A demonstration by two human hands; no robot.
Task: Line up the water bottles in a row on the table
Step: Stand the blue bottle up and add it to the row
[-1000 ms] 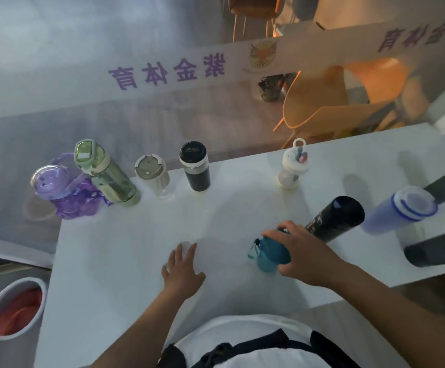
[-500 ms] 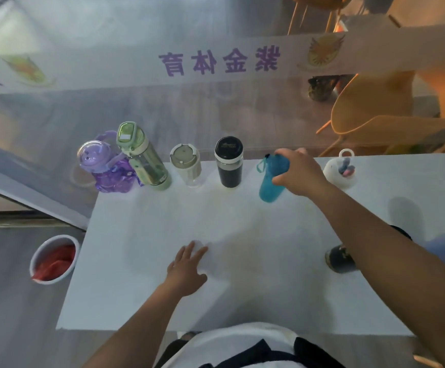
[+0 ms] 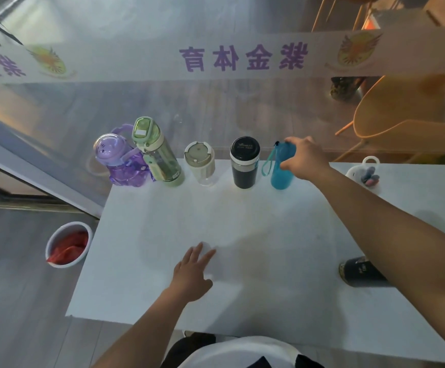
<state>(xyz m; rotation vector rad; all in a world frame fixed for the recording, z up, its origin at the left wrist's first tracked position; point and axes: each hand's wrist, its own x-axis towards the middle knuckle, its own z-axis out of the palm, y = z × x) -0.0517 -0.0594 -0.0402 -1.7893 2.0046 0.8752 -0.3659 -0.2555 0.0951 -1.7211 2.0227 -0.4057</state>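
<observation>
- Bottles stand in a row along the far edge of the table [image 3: 242,213]. From the far left corner they are a purple bottle [image 3: 120,166], a green bottle [image 3: 157,155], a cream cup [image 3: 201,163], a black flask [image 3: 244,163] and a blue bottle [image 3: 281,173].
- The right hand [image 3: 306,162] reaches to the far edge and grips the blue bottle, fingers over its cap and thumb on its side. The bottle is upright, just beside the black flask.
- The left hand [image 3: 190,277] lies flat with fingers straight, towards the near edge, holding nothing.
- A white bottle [image 3: 364,173] stands at the far edge, right of the blue one, with a gap between them.
- A dark bottle [image 3: 359,272] lies on its side towards the near right, partly hidden under the right forearm. Its long axis runs roughly along the near edge.
- The right hand is nearer to it, so that hand would likely have to fetch it and stand it up.
</observation>
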